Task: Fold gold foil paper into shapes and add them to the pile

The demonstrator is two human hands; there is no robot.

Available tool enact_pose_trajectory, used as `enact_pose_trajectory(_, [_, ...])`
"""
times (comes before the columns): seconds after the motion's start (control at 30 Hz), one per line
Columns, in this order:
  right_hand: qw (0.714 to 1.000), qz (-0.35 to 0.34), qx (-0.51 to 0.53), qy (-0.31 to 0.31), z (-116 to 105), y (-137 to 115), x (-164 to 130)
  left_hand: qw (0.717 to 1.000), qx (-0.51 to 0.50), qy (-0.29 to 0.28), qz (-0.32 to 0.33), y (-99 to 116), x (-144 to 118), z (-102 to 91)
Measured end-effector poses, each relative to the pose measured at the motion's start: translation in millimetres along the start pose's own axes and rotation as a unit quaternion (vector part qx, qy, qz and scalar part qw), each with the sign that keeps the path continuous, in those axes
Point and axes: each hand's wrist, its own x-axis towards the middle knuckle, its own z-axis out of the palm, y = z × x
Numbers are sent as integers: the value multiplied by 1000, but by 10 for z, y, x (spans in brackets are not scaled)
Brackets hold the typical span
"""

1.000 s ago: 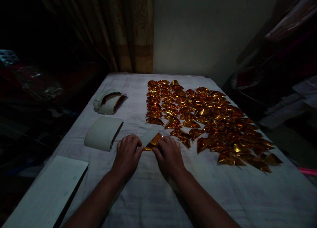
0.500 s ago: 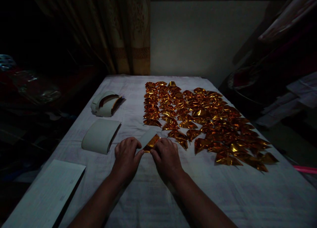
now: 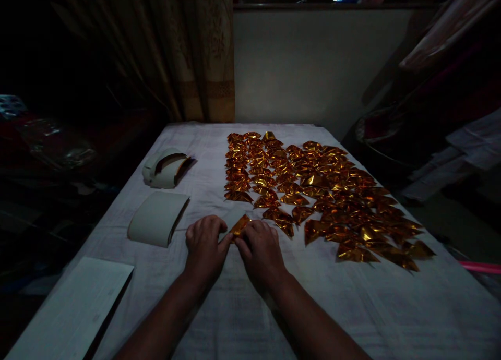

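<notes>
Head view: two hands press on one gold foil piece on a white cloth.

Both hands lie palm down on the cloth-covered table (image 3: 352, 318), near its middle. The left hand (image 3: 205, 248) and the right hand (image 3: 260, 250) are just beside each other, and their fingertips come together on a small gold foil piece (image 3: 239, 225), whose white back side shows at its far left; the fingers are closed on it and hold it flat against the cloth. To the right and farther away, many folded gold foil triangles (image 3: 313, 193) lie in rows. To the left are a curved stack of white sheets (image 3: 156, 218), a second curled stack (image 3: 164, 168) farther back, and a white paper (image 3: 74, 308) at the near left edge.
</notes>
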Motion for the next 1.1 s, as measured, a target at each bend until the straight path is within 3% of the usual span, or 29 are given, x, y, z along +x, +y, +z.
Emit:
enact_pose_trajectory(0.17, [1000, 1, 7, -3, -4, 0, 3, 1000, 14, 1, -3, -33, 46, 72])
enact_pose_trajectory(0.53, [1000, 4, 12, -4, -4, 0, -6, 1000, 28, -2, 4, -29, 48, 42])
enact_pose_trajectory(0.7, [1000, -6, 9, 7, 5, 1, -8, 997, 14, 25, 76, -33, -49, -27])
enact_pose_trajectory(0.87, [1000, -17, 12, 21, 40, 38, -23, 989, 0, 7, 146, -18, -130, -93])
enact_pose_trajectory(1.1, [993, -18, 21, 113, 120, 135, -46, 985, -1, 17, 174, -35, -116, -64])
